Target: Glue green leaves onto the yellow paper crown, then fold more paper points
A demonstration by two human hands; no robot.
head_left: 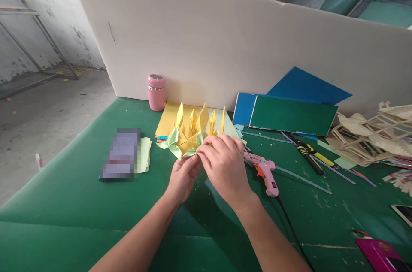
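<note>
Both hands hold a folded paper piece, a yellow origami form [189, 141] with several upright points and pale green folded paper leaves [174, 143] on its near side. My left hand [183, 179] grips its lower edge from below, thumb against the front. My right hand [223, 164] pinches at a green leaf [199, 138] on the front, fingers closed together; its back hides the right part of the piece. Just right of this hand lies a pink hot glue gun [265, 173] with an orange trigger and a black cord.
Yellow paper [165, 117] lies behind the piece, near a pink flask [156, 94]. A blurred phone [122, 152] rests on pale green slips [144, 156] at left. Glue sticks [305, 181], cutters [310, 158], a green board [292, 115] and a wooden stick model [370, 134] lie right. A white panel [225, 40] stands behind.
</note>
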